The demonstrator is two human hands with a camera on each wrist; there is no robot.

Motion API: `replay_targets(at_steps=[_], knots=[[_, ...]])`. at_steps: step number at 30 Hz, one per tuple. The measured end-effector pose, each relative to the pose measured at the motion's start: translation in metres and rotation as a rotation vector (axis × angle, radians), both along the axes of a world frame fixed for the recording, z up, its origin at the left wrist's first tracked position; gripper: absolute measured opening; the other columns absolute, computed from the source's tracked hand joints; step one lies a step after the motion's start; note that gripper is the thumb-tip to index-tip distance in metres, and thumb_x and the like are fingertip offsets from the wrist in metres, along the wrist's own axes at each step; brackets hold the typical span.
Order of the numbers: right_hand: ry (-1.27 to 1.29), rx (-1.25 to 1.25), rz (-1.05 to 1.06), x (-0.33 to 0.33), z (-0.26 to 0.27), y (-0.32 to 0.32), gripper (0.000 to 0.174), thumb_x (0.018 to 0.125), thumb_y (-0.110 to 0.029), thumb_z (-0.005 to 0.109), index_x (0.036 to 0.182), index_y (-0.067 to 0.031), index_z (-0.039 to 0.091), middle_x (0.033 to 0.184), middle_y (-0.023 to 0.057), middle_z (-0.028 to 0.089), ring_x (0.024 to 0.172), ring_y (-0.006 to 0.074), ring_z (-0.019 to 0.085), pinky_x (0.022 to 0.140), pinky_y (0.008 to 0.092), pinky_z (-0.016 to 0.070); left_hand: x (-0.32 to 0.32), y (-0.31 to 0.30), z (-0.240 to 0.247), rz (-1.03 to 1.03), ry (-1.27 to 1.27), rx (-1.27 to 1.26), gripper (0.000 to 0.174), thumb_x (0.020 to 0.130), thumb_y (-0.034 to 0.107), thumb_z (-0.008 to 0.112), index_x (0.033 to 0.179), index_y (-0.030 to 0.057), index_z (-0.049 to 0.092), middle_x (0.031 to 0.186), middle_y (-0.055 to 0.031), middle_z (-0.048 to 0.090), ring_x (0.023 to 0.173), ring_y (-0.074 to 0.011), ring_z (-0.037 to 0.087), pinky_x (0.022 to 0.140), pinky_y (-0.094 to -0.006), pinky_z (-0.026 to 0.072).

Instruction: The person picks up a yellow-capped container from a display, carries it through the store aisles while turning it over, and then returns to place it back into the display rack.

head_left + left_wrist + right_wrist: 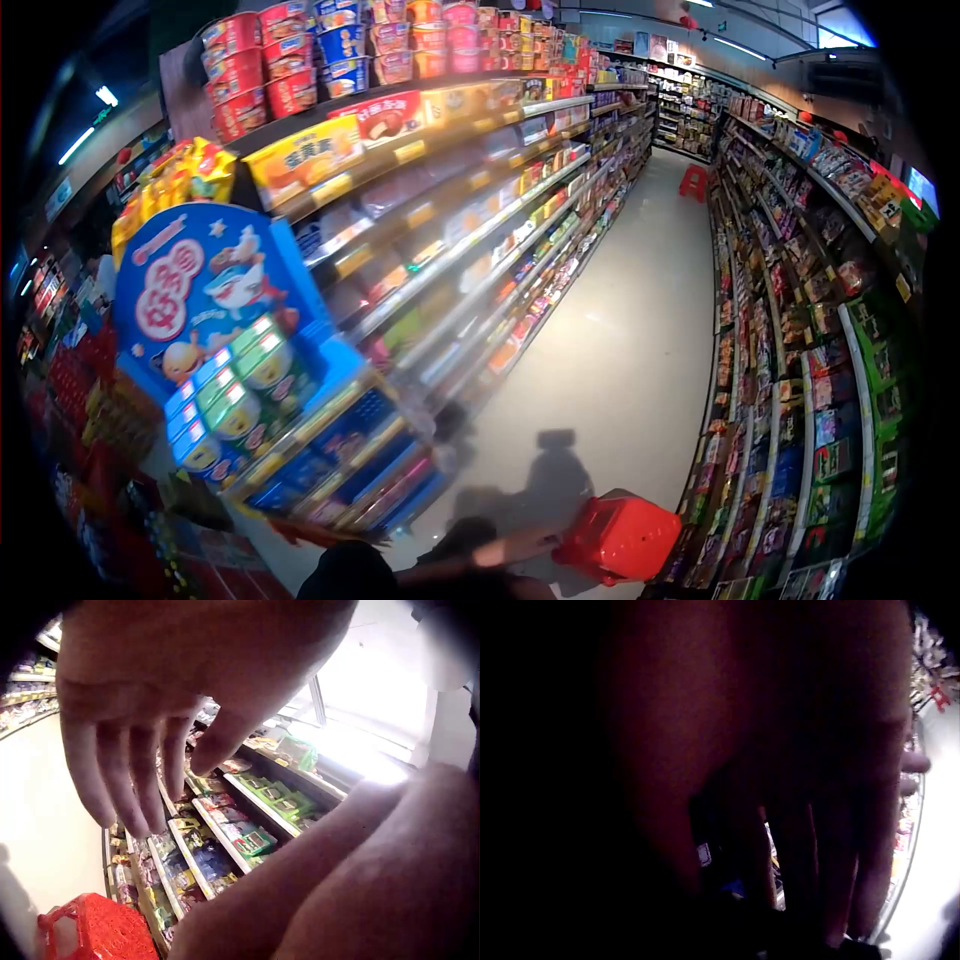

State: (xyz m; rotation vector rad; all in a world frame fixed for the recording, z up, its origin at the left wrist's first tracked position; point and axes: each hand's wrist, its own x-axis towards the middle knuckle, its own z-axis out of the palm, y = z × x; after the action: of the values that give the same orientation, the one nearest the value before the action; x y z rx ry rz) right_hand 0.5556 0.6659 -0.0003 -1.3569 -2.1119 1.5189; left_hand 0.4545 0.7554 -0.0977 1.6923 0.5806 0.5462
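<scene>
In the left wrist view my left hand [195, 682] hangs with its fingers relaxed and holds nothing. Below it to the left is a red plastic stool [97, 930], apart from the fingers. A bare forearm [337, 877] crosses that view's lower right. My right hand [802, 772] is mostly in shadow, its long fingers [874, 862] pointing down with nothing seen in them. Dark material covers the area about its fingertips. At the bottom of the head view, a blurred arm and hand [515, 547] reach close to the red stool [620, 537].
Stocked shelves [460, 260] line the aisle's left, with cup noodles [345, 75] on top. A blue display stand [215, 290] holding green and blue boxes stands at its near end. Snack shelves [800, 380] line the right. Another red stool [693, 182] stands farther along the floor [630, 330].
</scene>
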Motion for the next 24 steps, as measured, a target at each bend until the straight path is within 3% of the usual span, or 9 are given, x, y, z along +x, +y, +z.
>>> replay_targets(at_steps=[3,6,11,13,16,18,20,23,24], knots=[[0.018,-0.021,0.071,0.033,-0.01,0.065,0.031,0.096,-0.027,0.062,0.115,-0.0043,0.071,0.101,0.0242,0.072,0.091,0.0403,0.07,0.084,0.049,0.0534,0.013,0.052,0.044,-0.15,0.328,-0.134,0.039,0.108,0.032,0.055,0.136,0.0054,0.06,0.12,-0.0144,0.067,0.111,-0.0232,0.065,0.097,-0.0381,0.0517],[0.026,-0.029,0.11,0.061,-0.022,0.137,0.03,0.095,-0.025,0.062,0.115,-0.0039,0.071,0.1,0.0237,0.072,0.09,0.0395,0.07,0.084,0.0482,0.0534,0.053,0.097,-0.048,0.01,0.26,0.096,0.027,0.103,0.022,0.059,0.123,0.0053,0.066,0.108,-0.0172,0.072,0.097,-0.0314,0.07,0.088,-0.0416,0.0536],[0.019,-0.041,0.125,0.105,-0.036,0.264,0.027,0.095,-0.022,0.062,0.114,-0.0031,0.07,0.098,0.0228,0.072,0.089,0.0382,0.07,0.083,0.047,0.0534,0.098,0.24,-0.087,-0.076,0.131,0.136,0.036,0.108,0.034,0.051,0.131,0.0084,0.063,0.112,-0.014,0.07,0.104,-0.0268,0.068,0.091,-0.0413,0.0531],[0.021,-0.046,0.131,0.122,-0.028,0.31,0.027,0.095,-0.02,0.063,0.113,-0.0029,0.07,0.097,0.0225,0.072,0.089,0.0377,0.07,0.083,0.0465,0.0534,0.115,0.288,-0.073,-0.093,0.172,0.116,0.041,0.109,0.039,0.049,0.133,0.009,0.062,0.11,-0.0125,0.07,0.102,-0.0265,0.068,0.09,-0.0417,0.0535],[0.054,-0.056,0.144,0.143,-0.027,0.365,0.025,0.094,-0.018,0.063,0.113,-0.0024,0.07,0.096,0.0219,0.072,0.088,0.037,0.07,0.083,0.0457,0.0533,0.112,0.376,0.016,0.023,0.386,0.049,0.049,0.108,0.048,0.048,0.134,0.0098,0.063,0.106,-0.0082,0.071,0.093,-0.0246,0.068,0.083,-0.042,0.0549],[0.076,-0.044,0.161,0.16,-0.03,0.403,0.025,0.094,-0.017,0.063,0.112,-0.0021,0.07,0.095,0.0216,0.072,0.087,0.0365,0.07,0.083,0.0452,0.0533,0.115,0.433,0.047,0.079,0.46,-0.05,0.048,0.107,0.048,0.049,0.133,0.0102,0.063,0.105,-0.0069,0.072,0.091,-0.0247,0.068,0.08,-0.0414,0.0551],[0.108,-0.036,0.172,0.173,-0.034,0.443,0.024,0.094,-0.016,0.063,0.112,-0.0018,0.069,0.094,0.0212,0.072,0.087,0.036,0.07,0.083,0.0447,0.0533,0.104,0.462,0.065,0.161,0.456,-0.406,0.046,0.105,0.047,0.052,0.131,0.0108,0.064,0.104,-0.008,0.072,0.093,-0.027,0.07,0.08,-0.039,0.0554],[0.143,-0.005,0.173,0.185,-0.042,0.516,0.023,0.094,-0.014,0.063,0.111,-0.0014,0.069,0.093,0.0207,0.071,0.086,0.0352,0.07,0.083,0.0439,0.0533,0.098,0.506,-0.014,0.245,0.196,0.087,0.044,0.105,0.046,0.053,0.13,0.011,0.063,0.106,-0.0109,0.073,0.098,-0.0306,0.071,0.085,-0.0389,0.055],[0.136,-0.032,0.164,0.191,-0.047,0.539,0.027,0.095,-0.018,0.063,0.115,-0.0009,0.069,0.1,0.0198,0.072,0.09,0.034,0.07,0.086,0.0437,0.0531,0.093,0.521,0.028,0.202,0.327,-0.024,0.044,0.104,0.045,0.054,0.13,0.0102,0.063,0.112,-0.0131,0.073,0.103,-0.0342,0.07,0.091,-0.04,0.0538]])
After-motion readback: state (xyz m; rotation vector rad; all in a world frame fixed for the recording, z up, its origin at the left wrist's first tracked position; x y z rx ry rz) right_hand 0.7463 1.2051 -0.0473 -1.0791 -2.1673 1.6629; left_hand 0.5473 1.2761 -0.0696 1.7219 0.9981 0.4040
